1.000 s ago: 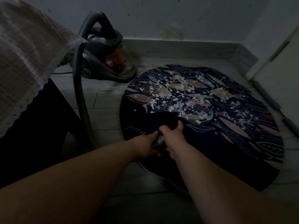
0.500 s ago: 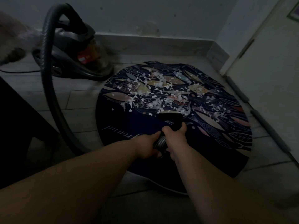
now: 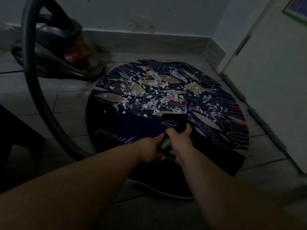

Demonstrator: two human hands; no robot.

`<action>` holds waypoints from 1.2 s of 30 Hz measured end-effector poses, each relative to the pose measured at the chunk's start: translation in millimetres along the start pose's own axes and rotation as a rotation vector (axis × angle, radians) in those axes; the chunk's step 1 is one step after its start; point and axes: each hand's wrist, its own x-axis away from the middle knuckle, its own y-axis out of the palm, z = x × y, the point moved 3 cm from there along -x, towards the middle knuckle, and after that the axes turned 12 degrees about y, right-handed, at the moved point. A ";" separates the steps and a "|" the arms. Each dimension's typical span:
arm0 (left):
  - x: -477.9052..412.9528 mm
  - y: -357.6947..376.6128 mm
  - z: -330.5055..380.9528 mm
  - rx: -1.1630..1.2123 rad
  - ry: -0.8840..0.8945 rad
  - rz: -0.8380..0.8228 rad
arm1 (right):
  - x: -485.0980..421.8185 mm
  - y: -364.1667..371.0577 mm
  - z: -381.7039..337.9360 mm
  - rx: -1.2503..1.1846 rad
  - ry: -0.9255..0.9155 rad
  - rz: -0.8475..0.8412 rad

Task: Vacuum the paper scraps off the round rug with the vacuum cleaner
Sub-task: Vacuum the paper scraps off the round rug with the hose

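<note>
Hose (image 3: 29,72) cropped at the top edge and hidden behind the left forearm (image 3: 99,171); nozzle (image 3: 176,119) barely separable from dark rug (image 3: 116,146).

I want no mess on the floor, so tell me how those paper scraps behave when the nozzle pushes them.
The paper scraps look small, thin and torn, so probably very light and floppy. They lie loose on the round rug, so the nozzle may scatter some ahead rather than catch them.
</note>
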 end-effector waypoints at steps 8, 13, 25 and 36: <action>20.4 -8.5 -17.0 -0.008 -0.052 0.033 | 7.3 25.0 -2.3 0.055 -0.032 -0.079; 39.4 -14.8 -26.4 0.001 -0.073 0.055 | 16.9 44.7 -0.4 0.082 -0.029 -0.098; 69.4 -25.9 -39.8 -0.041 -0.089 0.100 | 29.9 77.3 3.0 0.097 -0.058 -0.156; 96.9 -41.9 -78.7 -0.037 -0.184 0.167 | 37.5 134.2 -3.0 0.143 -0.065 -0.231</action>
